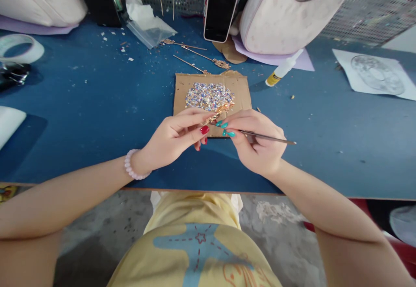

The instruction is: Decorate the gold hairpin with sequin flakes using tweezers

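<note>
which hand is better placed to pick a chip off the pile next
Probably the right hand: it holds a slim tool that could pick up small pieces, and it is close to the pile of chips. The left hand is also close, but occupied holding the gold ornament.

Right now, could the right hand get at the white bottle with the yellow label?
Probably yes: nothing seems to stand between the right hand and the white bottle beyond it. That hand holds a thin dark tool, though, which might need setting down first.
</note>
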Available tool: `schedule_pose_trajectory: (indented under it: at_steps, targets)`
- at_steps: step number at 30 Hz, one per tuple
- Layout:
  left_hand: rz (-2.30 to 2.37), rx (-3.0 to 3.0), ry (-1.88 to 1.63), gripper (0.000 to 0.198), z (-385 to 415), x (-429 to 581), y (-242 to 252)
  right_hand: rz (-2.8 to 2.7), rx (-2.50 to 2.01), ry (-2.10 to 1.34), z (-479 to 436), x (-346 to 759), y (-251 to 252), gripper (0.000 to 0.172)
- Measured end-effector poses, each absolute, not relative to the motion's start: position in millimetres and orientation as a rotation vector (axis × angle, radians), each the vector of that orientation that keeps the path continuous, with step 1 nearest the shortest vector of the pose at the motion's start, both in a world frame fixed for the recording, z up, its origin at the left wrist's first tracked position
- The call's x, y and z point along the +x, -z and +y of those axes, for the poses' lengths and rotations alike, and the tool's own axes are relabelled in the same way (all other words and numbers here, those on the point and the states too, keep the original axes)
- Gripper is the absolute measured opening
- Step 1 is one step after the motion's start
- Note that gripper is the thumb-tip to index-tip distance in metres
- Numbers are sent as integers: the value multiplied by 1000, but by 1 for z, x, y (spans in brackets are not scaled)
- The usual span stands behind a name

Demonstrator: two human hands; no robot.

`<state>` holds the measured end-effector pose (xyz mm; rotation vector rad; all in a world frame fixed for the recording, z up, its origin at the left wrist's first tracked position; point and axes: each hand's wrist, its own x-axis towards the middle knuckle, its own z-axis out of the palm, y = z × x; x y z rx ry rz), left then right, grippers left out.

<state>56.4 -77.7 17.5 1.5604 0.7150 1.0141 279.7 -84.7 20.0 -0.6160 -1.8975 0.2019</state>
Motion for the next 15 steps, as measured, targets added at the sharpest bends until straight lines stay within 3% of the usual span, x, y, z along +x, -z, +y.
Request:
schedule_pose_trajectory:
  at_steps: [10, 15]
  targets:
    - [739, 1547, -993, 24, -77, 55, -15, -1776, -603, -363, -83, 275, -13, 13]
    - [773, 1558, -979, 30, -76, 55, -17, -1788, -652, -344, -83, 276, -11, 22]
